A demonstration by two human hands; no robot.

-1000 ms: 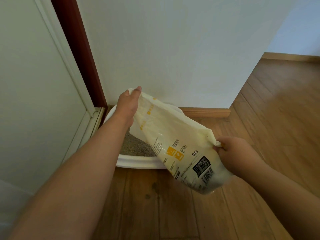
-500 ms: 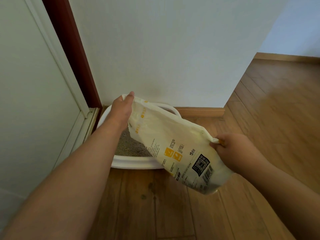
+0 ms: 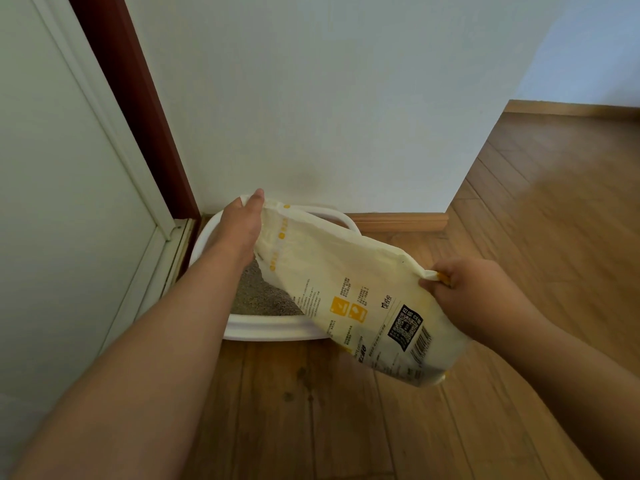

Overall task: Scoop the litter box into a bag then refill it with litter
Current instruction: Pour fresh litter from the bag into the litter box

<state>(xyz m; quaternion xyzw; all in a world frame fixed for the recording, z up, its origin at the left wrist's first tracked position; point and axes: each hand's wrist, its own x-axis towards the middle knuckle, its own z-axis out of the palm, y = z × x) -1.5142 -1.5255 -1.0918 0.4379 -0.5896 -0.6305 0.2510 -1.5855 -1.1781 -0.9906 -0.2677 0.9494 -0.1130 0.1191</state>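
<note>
Two hands tip the litter bag [image 3: 349, 292] over the litter box [image 3: 266, 329]: left hand [image 3: 240, 228] and right hand [image 3: 474, 292] pinch opposite ends. Refilling looks underway; no scoop or waste bag shows.

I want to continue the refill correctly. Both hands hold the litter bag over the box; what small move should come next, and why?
Probably raise the right hand a little, so the bag's heavy end tips toward the left hand. The bag lies slanted over the litter box, its full end hanging low outside the rim, and no litter is seen pouring out.
</note>
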